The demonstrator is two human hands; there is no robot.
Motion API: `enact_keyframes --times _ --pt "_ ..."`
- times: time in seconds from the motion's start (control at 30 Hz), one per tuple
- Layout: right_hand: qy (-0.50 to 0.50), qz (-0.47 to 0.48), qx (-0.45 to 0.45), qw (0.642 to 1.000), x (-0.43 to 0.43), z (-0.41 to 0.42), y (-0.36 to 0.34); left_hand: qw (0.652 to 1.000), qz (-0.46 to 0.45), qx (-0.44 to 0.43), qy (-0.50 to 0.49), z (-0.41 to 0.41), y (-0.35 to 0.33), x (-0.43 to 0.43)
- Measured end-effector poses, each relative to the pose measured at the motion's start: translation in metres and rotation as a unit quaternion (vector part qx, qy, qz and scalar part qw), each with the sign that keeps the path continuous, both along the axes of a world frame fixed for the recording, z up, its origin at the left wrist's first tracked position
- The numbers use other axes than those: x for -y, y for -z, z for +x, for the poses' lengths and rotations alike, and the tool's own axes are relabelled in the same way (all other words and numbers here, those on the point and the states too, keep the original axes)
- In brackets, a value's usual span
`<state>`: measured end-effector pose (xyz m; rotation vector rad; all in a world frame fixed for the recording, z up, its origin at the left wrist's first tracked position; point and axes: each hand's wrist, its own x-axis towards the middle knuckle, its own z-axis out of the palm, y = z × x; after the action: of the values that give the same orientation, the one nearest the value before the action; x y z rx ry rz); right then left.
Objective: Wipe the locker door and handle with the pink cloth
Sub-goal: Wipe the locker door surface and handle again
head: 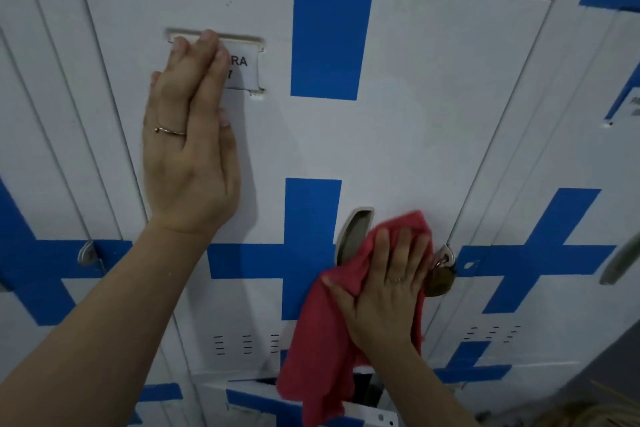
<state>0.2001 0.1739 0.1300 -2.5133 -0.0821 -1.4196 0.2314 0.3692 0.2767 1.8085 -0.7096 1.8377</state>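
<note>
Nearest the camera, the left forearm reaches up the locker door [398, 107], and the left hand [190, 146] lies flat and released on it, fingers together, tips covering part of the name label holder [242, 62] near the door's upper left. It grasps nothing; it looks to be steadying the door.

Low on the door's right side, the right hand [388, 291] presses the pink cloth [325, 340] flat against the metal with spread fingers, not clenched, the cloth pinned under palm and fingers. The cloth's upper edge overlaps the lower part of the recessed handle [355, 232], and its loose tail hangs past the door's bottom edge. A brass padlock [440, 282] sits just beside the right fingertips, at the door's right edge.

By my reading, the step in hand is wiping around the handle. The next move calls for working the cloth up into the handle recess, keeping clear of the padlock, then sweeping the broad upper panel
</note>
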Motion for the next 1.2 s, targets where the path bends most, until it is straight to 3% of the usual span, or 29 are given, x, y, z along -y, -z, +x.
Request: enact_keyframes --times 0.23,0.47,0.63,0.8,1.0,1.2 --pt "0.016 0.062 0.004 0.998 -0.006 -0.004 0.018 1.000 -0.008 -0.002 -0.010 0.003 0.002 -0.001" --pt "-0.093 0.035 0.110 0.989 -0.018 0.010 -0.027 1.000 -0.004 0.013 -0.004 0.003 0.001 -0.001" --pt "-0.063 -0.078 0.061 0.993 -0.006 0.001 0.010 1.000 -0.003 0.019 -0.010 0.002 0.002 -0.001" --pt "-0.003 0.005 0.017 1.000 -0.026 -0.003 -0.024 1.000 0.001 0.019 -0.006 0.002 0.000 -0.001" --pt "0.016 -0.038 -0.040 0.998 -0.020 -0.016 0.019 1.000 0.005 0.017 -0.006 0.001 0.001 -0.002" --pt "-0.020 0.007 -0.011 1.000 -0.026 -0.010 -0.023 1.000 0.014 0.013 0.002 0.001 0.000 -0.001"
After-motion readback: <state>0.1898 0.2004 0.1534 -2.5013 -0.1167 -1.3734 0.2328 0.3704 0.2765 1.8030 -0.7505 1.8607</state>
